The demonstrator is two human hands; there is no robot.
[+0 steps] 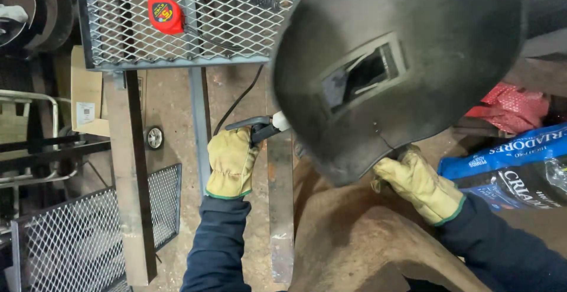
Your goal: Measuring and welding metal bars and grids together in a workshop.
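Here the left hand (231, 161), in a yellow glove, is wrapped tight round the handle of an electrode holder (258, 129), whose dark jaws stick out to the right past the thumb, just over the top end of a steel bar (280, 209). A black cable (236, 104) runs from it up toward the mesh panel (195, 20). The right hand (420, 187), gloved too, is closed on the lower edge of a welding mask (397, 67) — the grip itself is partly hidden, so the handle cannot be made out.

The holder looks stiff and fairly light, with the cable likely to tug at it; the insulated handle is the place to hold. Its long axis lies roughly left to right, tip pointing right and a little up.

The bar looks heavy and rigid — its length runs up and down the view, beside a wider flat bar (131, 185). A red tape measure (166, 15) sits on the mesh.
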